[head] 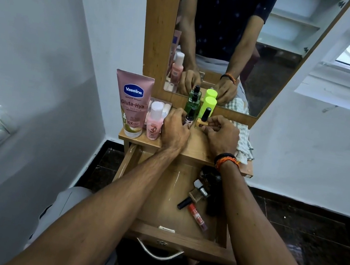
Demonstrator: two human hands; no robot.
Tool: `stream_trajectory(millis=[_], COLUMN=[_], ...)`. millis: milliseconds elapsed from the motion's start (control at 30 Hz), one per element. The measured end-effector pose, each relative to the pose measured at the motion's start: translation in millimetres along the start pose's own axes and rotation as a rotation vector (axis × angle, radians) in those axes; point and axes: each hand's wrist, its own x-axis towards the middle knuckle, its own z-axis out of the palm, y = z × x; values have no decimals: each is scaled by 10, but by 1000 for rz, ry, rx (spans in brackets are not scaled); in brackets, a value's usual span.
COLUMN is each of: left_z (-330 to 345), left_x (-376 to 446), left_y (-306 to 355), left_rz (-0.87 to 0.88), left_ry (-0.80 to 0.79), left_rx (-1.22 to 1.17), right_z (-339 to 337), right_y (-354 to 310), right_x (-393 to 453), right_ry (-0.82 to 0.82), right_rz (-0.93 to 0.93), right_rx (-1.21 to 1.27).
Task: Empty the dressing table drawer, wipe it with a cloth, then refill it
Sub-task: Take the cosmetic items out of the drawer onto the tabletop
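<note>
Head view of a wooden dressing-table tabletop [196,152] standing below a wood-framed mirror [238,51], with its wooden drawer [159,198] standing pulled open underneath. The left hand [175,129] is resting on the tabletop with its fingers curled round a small dark-capped bottle with a printed label [189,118]. The right hand [222,137] is pinching a small yellow-based bottle with a black cap [203,121] between thumb and fingertips; a band of black and orange threads [226,161] is circling that wrist. Behind these 2 bottles a green glass spray bottle [193,100] and a lime-green cylindrical container [209,105] are standing upright near the mirror. At the left edge a pink Vaseline lotion tube [132,103] is standing on its cap, with a pink bottle with a white cap [155,121] just beside it. A checked cloth [244,140] is lying crumpled at the right of the tabletop. Inside the drawer, toward its right side, a red tube [197,218], a black tube [184,203] and several small dark cosmetic items [207,182] are lying loose.
</note>
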Motion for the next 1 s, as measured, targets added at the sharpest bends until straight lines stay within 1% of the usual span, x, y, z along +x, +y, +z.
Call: stream_trajectory(millis=[200,567,733,867,933,1000], left_z=[39,37,-4,-94,-151,-203], left_x=[-7,-50,-233,-489,-625,-743], left_y=[-7,-12,35,51,27,-20], left_rz=[-1,-10,43,203,264,280], left_ry=[37,57,86,19,-65,-184], left_rx=[22,14,-6,-12,-19,-39], right_z=[18,15,-120,-361,-498,-629], right_y=[15,-7,-44,-33,32,94], right_x=[-5,-35,-121,-266,-387,-549], right_ry=[15,28,87,162,171,153], right_rz=[-10,-6,-34,-31,4,54], right_rx=[-8,-1,28,58,75,103])
